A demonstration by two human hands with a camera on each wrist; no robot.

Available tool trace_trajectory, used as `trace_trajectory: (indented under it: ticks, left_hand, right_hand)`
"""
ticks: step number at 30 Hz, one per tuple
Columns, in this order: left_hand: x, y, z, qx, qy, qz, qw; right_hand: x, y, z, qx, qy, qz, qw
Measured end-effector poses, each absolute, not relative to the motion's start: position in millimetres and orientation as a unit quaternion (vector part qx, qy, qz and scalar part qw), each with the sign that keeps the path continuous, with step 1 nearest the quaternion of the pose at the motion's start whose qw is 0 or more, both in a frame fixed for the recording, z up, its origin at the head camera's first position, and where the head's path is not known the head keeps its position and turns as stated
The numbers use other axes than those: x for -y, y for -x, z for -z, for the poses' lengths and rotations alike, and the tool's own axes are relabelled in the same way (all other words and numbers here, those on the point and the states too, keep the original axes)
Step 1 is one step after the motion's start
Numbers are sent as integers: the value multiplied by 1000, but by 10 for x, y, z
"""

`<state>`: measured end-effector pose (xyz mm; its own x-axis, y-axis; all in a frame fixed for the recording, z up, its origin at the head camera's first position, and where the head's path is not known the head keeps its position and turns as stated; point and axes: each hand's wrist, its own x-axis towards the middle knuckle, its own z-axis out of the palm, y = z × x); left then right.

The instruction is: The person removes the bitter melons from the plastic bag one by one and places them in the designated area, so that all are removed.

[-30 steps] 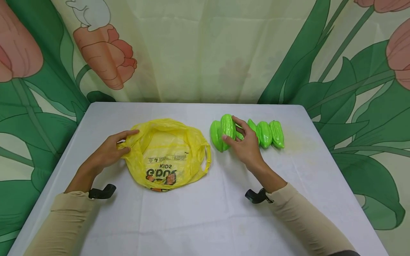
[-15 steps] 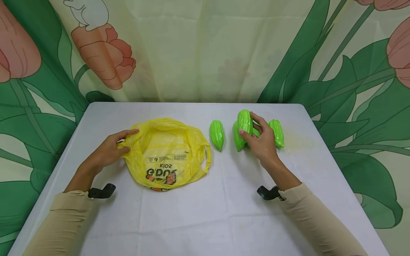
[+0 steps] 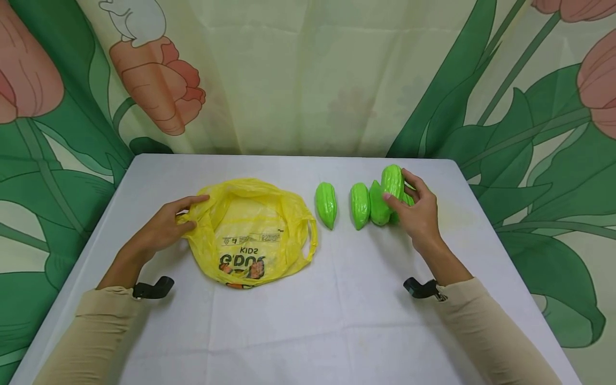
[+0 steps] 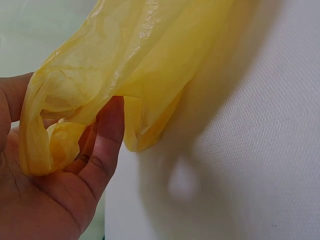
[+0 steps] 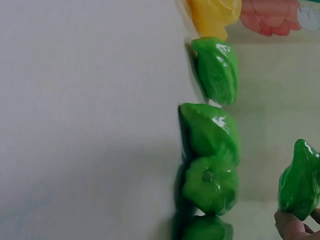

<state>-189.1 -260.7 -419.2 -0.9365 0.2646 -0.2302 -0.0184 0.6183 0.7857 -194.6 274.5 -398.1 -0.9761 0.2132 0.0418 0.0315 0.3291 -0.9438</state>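
Note:
A yellow plastic bag [image 3: 250,214] lies on the table with its mouth spread wide and upside-down black print visible inside. At its left edge, my left hand [image 3: 161,227] grips the rim; the left wrist view shows a bag loop [image 4: 37,135] hooked between thumb and fingers. My right hand [image 3: 418,214] holds a glossy green starfruit [image 3: 392,183] by its side, raised over the right part of a row of similar starfruits. One starfruit [image 3: 326,206] stands apart near the bag. Another [image 3: 360,206] touches its neighbour [image 3: 379,206]. The rightmost is mostly hidden behind the held starfruit and fingers.
A white cloth covers the table [image 3: 289,337]. Behind it hangs a curtain [image 3: 308,80] printed with tulips, leaves and a rabbit on a carrot. Black cameras [image 3: 154,287] are strapped to both wrists.
My right hand has carried the held starfruit rightward along the row, from beside the leftmost starfruit to above the right end. My left hand and the bag have stayed in place.

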Motion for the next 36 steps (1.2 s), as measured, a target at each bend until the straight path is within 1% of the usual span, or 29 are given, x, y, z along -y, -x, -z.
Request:
trace_trajectory:
  ticks: [7,17,28,36]
  left_hand:
    - [2607,1897,4203,-885,-70,-431,165]
    - [2598,1908,4190,-885,-62,-429,170]
    - [2596,1914,4209,-884,-61,-431,169]
    - [2594,1936,4201,-889,-71,-422,165]
  right_hand:
    - [-2933,1993,3986,823,103,-551,86]
    - [-3276,2068,4026,830,136,-536,79]
    - [-3643,2129,4068,847,138,-511,45]
    - [-3927,2151,4207,848,135,-511,33]
